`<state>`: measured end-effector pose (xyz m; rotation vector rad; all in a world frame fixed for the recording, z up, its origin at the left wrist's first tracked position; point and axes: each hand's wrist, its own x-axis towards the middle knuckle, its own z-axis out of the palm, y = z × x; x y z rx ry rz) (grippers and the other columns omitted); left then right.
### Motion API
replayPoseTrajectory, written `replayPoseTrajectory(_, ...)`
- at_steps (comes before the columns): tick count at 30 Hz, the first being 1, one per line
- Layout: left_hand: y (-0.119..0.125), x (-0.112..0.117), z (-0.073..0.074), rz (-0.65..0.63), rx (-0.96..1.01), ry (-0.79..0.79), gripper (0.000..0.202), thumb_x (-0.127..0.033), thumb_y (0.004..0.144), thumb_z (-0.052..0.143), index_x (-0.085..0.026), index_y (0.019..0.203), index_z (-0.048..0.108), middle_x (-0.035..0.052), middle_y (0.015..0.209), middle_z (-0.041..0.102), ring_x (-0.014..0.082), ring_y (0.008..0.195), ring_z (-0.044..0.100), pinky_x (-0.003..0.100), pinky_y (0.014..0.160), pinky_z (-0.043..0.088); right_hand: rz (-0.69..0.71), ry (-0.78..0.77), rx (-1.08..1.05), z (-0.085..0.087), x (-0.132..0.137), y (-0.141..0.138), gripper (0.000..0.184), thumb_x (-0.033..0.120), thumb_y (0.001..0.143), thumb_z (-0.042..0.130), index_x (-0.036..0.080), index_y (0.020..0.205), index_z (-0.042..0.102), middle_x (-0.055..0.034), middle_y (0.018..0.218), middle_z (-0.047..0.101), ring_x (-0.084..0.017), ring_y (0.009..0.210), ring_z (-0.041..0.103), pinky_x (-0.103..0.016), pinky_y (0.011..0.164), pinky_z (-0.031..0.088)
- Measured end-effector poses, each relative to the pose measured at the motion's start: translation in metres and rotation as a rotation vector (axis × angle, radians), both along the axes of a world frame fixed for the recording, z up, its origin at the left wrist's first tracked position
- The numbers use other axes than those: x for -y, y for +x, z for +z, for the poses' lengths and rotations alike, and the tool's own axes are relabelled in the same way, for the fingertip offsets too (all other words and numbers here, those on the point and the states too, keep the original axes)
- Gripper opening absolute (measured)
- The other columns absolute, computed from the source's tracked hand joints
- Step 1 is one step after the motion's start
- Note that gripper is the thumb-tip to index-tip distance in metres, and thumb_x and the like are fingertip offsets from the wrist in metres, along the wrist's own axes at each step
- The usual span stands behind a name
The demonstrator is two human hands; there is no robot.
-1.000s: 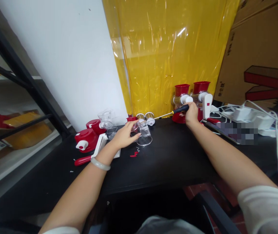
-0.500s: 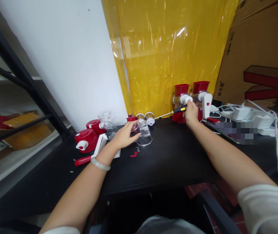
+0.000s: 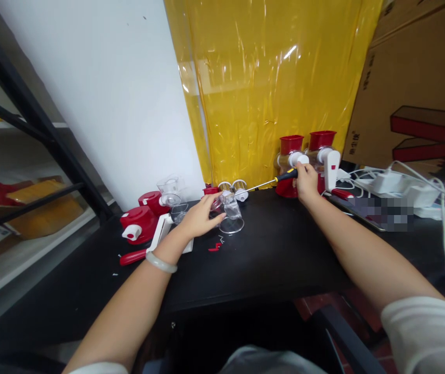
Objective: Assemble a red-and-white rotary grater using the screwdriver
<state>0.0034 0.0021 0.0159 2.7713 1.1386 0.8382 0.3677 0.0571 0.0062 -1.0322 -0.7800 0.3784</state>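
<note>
My left hand [image 3: 203, 215] is closed around a clear plastic housing [image 3: 231, 212] that rests on the black table. Its wide round rim faces the table's front edge. In my right hand [image 3: 305, 182] is a screwdriver [image 3: 280, 178] with a black and yellow handle, held nearly level. The screwdriver's shaft points left, and its tip meets the upper part of the clear housing; the exact contact point is too small to make out. Two metal grater drums [image 3: 240, 188] stand just behind the housing. Small red parts [image 3: 215, 246] lie in front of it.
Red bases [image 3: 140, 223] and a white crank with a red handle [image 3: 132, 257] lie to the left. Two assembled rotary graters [image 3: 322, 150] stand at the back right. Beyond my right hand are a phone [image 3: 357, 212] and white chargers with cables [image 3: 421, 195].
My right hand and the screwdriver handle have shifted very slightly. The left hand and clear housing look the same.
</note>
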Motion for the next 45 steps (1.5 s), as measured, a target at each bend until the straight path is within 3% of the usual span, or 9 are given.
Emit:
replayPoseTrajectory(4,0.000,0.000,0.000,0.003,-0.010,-0.004,0.068,-0.046,0.091,0.060,-0.024,0.151,0.035,0.0128,0.148,0.050,0.0316,0.127,0.057,0.048,0.105,0.049,-0.031,0.008,0.073,-0.004,-0.003,0.004,0.039,0.061,0.081,0.059,0.023,0.074,0.051,0.0077,0.050,0.044,-0.012,0.046,0.048,-0.024,0.044,0.038)
replayPoseTrajectory(8,0.000,0.000,0.000,0.001,-0.004,-0.007,0.067,-0.046,0.092,0.060,-0.025,0.150,0.036,0.0127,0.148,0.050,0.0320,0.127,0.057,0.049,0.105,0.048,-0.014,-0.019,0.044,-0.004,0.000,0.003,0.042,0.064,0.084,0.052,0.023,0.075,0.052,0.0066,0.047,0.045,-0.014,0.040,0.047,-0.027,0.040,0.037)
replayPoseTrajectory(17,-0.001,0.000,0.000,-0.011,0.006,-0.002,0.067,-0.046,0.091,0.060,-0.026,0.150,0.036,0.0131,0.148,0.050,0.0325,0.127,0.057,0.050,0.104,0.048,0.105,0.033,-0.100,0.004,0.009,-0.004,0.018,0.038,0.082,0.050,0.022,0.076,0.055,0.0033,0.056,0.057,-0.011,0.036,0.047,-0.024,0.033,0.037)
replayPoseTrajectory(24,-0.001,-0.001,-0.001,-0.011,0.002,0.005,0.067,-0.046,0.092,0.060,-0.026,0.151,0.035,0.0127,0.148,0.050,0.0325,0.128,0.056,0.049,0.104,0.048,0.034,-0.030,-0.040,0.004,0.008,-0.004,0.022,0.043,0.085,0.054,0.023,0.075,0.052,0.0078,0.048,0.047,-0.010,0.035,0.042,-0.022,0.033,0.032)
replayPoseTrajectory(31,0.000,0.000,-0.001,-0.003,-0.007,0.007,0.067,-0.046,0.092,0.060,-0.024,0.150,0.036,0.0129,0.147,0.050,0.0320,0.127,0.057,0.048,0.105,0.048,-0.064,-0.018,0.087,-0.003,-0.001,0.005,0.036,0.055,0.084,0.057,0.023,0.070,0.048,0.0075,0.052,0.044,-0.011,0.048,0.048,-0.023,0.047,0.040)
replayPoseTrajectory(34,0.000,0.001,0.000,0.004,-0.006,0.001,0.067,-0.046,0.092,0.060,-0.024,0.150,0.036,0.0124,0.147,0.051,0.0315,0.127,0.057,0.048,0.105,0.048,-0.090,-0.030,0.093,-0.004,-0.002,0.006,0.036,0.054,0.085,0.056,0.023,0.069,0.049,0.0069,0.050,0.044,-0.012,0.047,0.048,-0.024,0.045,0.039)
replayPoseTrajectory(41,0.000,-0.001,-0.001,0.000,-0.004,0.002,0.067,-0.047,0.092,0.059,-0.025,0.150,0.036,0.0130,0.148,0.050,0.0322,0.129,0.055,0.049,0.106,0.048,0.098,-0.006,-0.076,-0.001,0.004,0.000,0.023,0.044,0.083,0.052,0.022,0.078,0.055,0.0044,0.058,0.057,-0.010,0.035,0.045,-0.026,0.034,0.040)
replayPoseTrajectory(45,0.000,0.000,-0.001,0.000,-0.002,0.004,0.067,-0.047,0.092,0.059,-0.026,0.150,0.036,0.0127,0.148,0.050,0.0324,0.128,0.056,0.050,0.105,0.048,0.111,0.032,-0.060,0.000,0.004,-0.001,0.023,0.045,0.081,0.057,0.022,0.078,0.056,0.0056,0.057,0.055,-0.010,0.036,0.047,-0.024,0.034,0.040)
